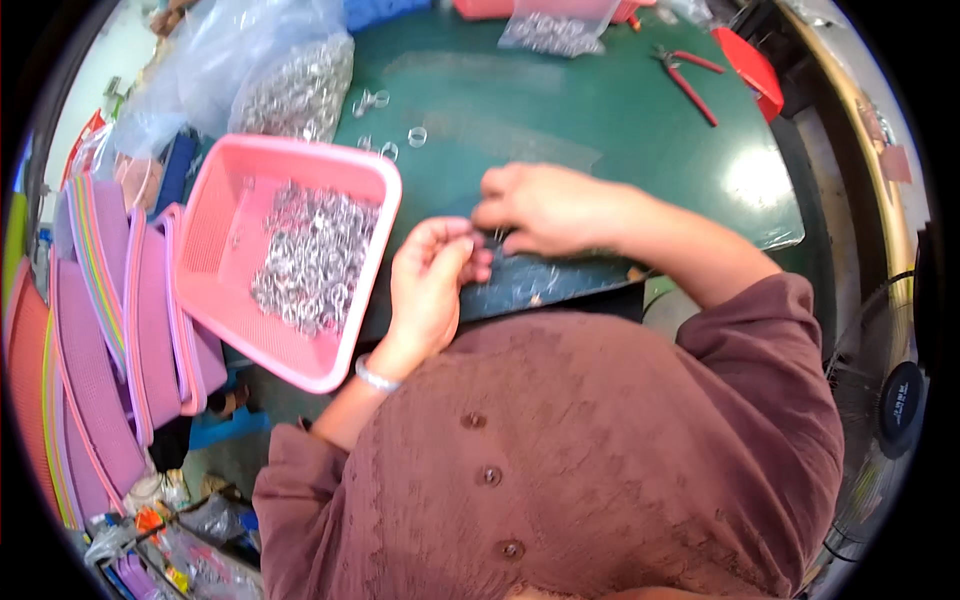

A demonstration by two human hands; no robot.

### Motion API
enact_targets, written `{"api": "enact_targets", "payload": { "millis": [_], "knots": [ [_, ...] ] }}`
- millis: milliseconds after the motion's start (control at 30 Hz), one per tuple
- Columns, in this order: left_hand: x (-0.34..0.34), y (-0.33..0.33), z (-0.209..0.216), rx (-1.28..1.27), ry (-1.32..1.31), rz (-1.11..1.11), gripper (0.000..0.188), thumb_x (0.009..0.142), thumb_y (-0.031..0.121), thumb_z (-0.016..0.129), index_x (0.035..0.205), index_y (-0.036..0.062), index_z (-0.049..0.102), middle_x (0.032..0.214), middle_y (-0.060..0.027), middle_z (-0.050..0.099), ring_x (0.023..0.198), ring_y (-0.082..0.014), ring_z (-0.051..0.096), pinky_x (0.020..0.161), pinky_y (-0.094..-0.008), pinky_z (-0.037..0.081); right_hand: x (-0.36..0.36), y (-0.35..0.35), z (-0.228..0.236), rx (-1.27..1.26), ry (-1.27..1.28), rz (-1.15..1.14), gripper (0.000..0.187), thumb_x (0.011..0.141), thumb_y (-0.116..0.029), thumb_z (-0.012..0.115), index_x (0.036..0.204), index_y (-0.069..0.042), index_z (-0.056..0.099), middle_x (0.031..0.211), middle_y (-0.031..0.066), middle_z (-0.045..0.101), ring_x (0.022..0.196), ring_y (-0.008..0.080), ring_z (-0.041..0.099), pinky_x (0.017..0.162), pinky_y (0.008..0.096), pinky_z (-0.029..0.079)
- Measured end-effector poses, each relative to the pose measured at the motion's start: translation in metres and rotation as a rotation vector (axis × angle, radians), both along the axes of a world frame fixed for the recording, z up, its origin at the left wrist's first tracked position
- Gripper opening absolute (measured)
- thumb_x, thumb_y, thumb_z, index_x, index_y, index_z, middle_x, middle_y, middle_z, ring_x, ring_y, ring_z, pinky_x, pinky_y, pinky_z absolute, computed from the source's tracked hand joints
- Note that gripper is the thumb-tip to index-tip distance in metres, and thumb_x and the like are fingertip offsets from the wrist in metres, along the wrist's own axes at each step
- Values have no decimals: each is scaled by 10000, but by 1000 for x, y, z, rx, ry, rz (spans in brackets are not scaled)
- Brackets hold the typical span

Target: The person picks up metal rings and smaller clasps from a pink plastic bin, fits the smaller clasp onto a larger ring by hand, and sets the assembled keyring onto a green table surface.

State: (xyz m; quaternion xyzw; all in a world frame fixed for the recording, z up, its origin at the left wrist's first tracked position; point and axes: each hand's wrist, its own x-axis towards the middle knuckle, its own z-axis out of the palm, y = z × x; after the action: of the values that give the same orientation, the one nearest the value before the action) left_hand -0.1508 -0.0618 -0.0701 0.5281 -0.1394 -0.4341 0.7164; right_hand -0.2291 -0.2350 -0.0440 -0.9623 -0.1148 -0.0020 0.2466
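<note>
Pink and purple mesh baskets (95, 330) stand stacked on edge along the left rim of the frame, and just right of them a pink tray (215, 215) tilts off the mat's edge with a heap of small silver rings (310, 260) in it. Above it, at upper left, a clear bag (290, 85) holds more of the same rings, and a few loose ones (385, 125) lie on the green mat (560, 110) beside the tray's top corner. At centre, the left hand (430, 285), a bangle (375, 377) on its wrist, curls its fingertips together in a pinch on something very small, probably one ring, though the piece itself is too tiny to make out. Touching it from the right, the right hand (545, 210) lies knuckles-up with its fingers pressed down to the same spot at the mat's near edge; what it grips is hidden. To my eye the work is joining or opening rings by fingertip, so it would go best with both hands kept low and braced on the mat, the piece held close to the tips, and the tray within easy reach of the left hand. Farther right, red-handled pliers (690, 80) lie unused at the top, with a second small bag (555, 30) near them.
</note>
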Motion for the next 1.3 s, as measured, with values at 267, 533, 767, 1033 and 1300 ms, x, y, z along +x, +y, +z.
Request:
{"api": "enact_targets", "payload": {
  "millis": [267, 533, 767, 1033, 1300],
  "knots": [
    [-6, 12, 22, -13, -275, -117, 93, 841, -21, 464, 928, -21, 497, 851, -96, 567, 704, -148, 578, 606, -251, 485, 3, -24, -2, 61, -26, -85, 98, 708, -48, 563, 801, -21, 582, 860, 143, 521, 792, 325, 547, 694, 387, 450],
    [-3, 30, 46, -76, -368, -138, 93, 838, -23, 485, 920, -19, 530, 866, -71, 563, 743, -120, 585, 629, -225, 495, 9, -140, 104, 491, -424, -689, 107, 764, -42, 577, 862, -5, 597, 706, 27, 572, 611, 103, 534, 578, 246, 455],
    [6, 47, 73, -109, -563, -104, 102, 826, -50, 461, 909, -23, 514, 862, -93, 541, 712, -137, 571, 613, -236, 488, 37, -204, 130, 485, -407, -907, 140, 771, -42, 579, 898, 13, 596, 682, 14, 556, 590, 76, 519, 526, 220, 445],
    [21, 77, 91, -43, -846, 85, 129, 796, -82, 434, 896, -39, 503, 843, -99, 501, 688, -131, 516, 629, -235, 450, -10, -199, 105, 146, 30, -740, 127, 762, -130, 610, 794, -7, 609, 655, -2, 565, 579, 72, 526, 537, 230, 436],
    [41, 98, 84, 114, -1044, 165, 126, 812, -77, 425, 897, -35, 509, 872, -73, 491, 708, -103, 480, 633, -209, 402, -44, -291, 34, -116, -7, -990, 146, 672, -140, 643, 790, -54, 657, 686, 85, 629, 636, 182, 591, 624, 314, 482]
  ]
}}
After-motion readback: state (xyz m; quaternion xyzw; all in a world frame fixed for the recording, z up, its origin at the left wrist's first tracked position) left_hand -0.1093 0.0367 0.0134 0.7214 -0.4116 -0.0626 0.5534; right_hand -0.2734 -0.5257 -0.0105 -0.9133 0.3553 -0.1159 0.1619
